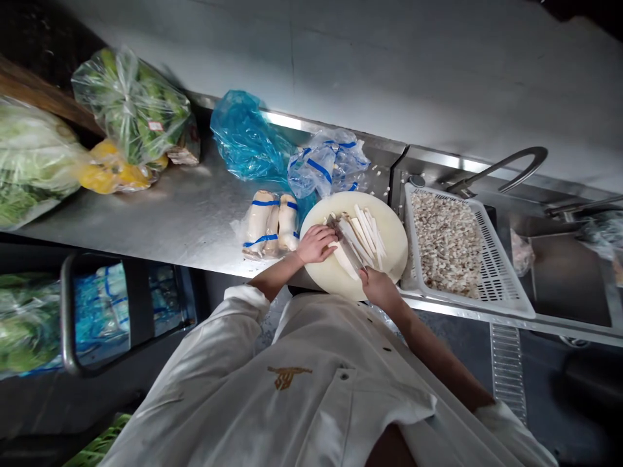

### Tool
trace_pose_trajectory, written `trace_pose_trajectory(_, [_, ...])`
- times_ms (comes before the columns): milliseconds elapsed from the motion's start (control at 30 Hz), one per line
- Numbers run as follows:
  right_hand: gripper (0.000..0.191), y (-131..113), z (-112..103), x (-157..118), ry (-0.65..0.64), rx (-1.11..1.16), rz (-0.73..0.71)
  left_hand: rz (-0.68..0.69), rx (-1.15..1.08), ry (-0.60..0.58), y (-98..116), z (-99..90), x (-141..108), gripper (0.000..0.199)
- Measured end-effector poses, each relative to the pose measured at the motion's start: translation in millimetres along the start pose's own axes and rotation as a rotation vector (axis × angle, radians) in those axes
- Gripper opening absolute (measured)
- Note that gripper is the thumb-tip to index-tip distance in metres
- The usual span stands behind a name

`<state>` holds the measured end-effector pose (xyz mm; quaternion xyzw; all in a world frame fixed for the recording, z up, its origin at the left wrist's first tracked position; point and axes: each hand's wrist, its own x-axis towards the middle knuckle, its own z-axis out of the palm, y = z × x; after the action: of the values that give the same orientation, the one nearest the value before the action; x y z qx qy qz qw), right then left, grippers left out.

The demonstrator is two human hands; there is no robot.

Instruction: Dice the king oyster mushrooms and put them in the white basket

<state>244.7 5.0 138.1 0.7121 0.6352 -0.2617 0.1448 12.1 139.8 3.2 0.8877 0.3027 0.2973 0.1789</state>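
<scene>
On a round white cutting board (pixel 321 275), my right hand (pixel 382 288) is wrapped round the handle of a knife (pixel 351 250). The blade lies across pale mushroom pieces. My left hand (pixel 317 244) presses on a pale piece at the blade's left side, its fingers bent and close together; the piece is mostly hidden under them. Long white strips (pixel 368 233) lie to the right of the blade. Left of the board are thick pale mushrooms in clear packs with blue bands (pixel 265 224).
A white basket (pixel 506 285) of small chopped pieces (pixel 445 243) stands right of the board, beside a sink (pixel 567 279) and faucet (pixel 525 172). Behind lie a blue bag (pixel 248 139) and crumpled clear wrap (pixel 328 162). Bagged vegetables (pixel 141 110) sit at the left.
</scene>
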Motion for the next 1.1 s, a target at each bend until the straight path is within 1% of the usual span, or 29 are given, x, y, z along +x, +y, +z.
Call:
trace_pose_trajectory(67, [0.041,-5.5,7.6,10.9,-0.027,0.014,0.03,0.0,-0.005,0.013,-0.7,0.3,0.8,0.036])
trace_pose_trajectory(133, [0.042,-6.7,10.9,15.2,-0.031,0.024,0.031,0.01,-0.001,0.028,-1.1,0.0,1.9,0.035])
trace_pose_trajectory(233, [0.044,-1.7,12.5,9.6,-0.023,0.03,-0.003,0.019,0.011,0.041,-1.3,-0.7,2.8,0.033])
trace_pose_trajectory(367, [0.044,1.6,14.7,3.0,-0.038,0.013,0.061,0.022,0.031,0.053,-0.2,-1.8,0.2,0.034])
trace_pose_trajectory(433, [0.043,0.4,10.5,3.0,-0.036,0.012,0.055,0.013,0.064,0.042,1.0,-2.9,-3.0,0.032])
trace_pose_trajectory(500, [0.044,-0.1,1.0,0.6,-0.004,0.007,0.021,0.003,0.1,0.041,1.9,-4.0,-6.1,0.03])
trace_pose_trajectory(600, [0.045,1.9,-15.0,-11.1,0.068,-0.003,0.004,0.004,0.109,0.058,1.4,-3.8,-8.8,0.029])
trace_pose_trajectory(667, [0.045,2.9,-19.7,-18.7,0.08,-0.002,-0.008,0.002,0.089,0.052,0.5,-2.3,-9.1,0.03])
trace_pose_trajectory(767, [0.044,-0.8,-13.8,-17.1,0.033,0.01,-0.022,-0.012,0.067,0.039,-0.5,-0.5,-8.4,0.031])
trace_pose_trajectory(867, [0.042,-9.3,-0.1,-1.6,-0.024,0.008,0.017,-0.024,0.055,0.037,-0.4,-0.6,-7.3,0.032])
trace_pose_trajectory(967, [0.041,-13.2,8.3,9.1,-0.048,-0.003,0.03,-0.032,0.026,0.027,-0.3,-1.7,-6.7,0.032])
trace_pose_trajectory(1100, [0.045,-8.0,11.3,4.9,-0.043,0.011,-0.021,-0.039,-0.004,0.029,-2.0,-1.3,-7.5,0.032])
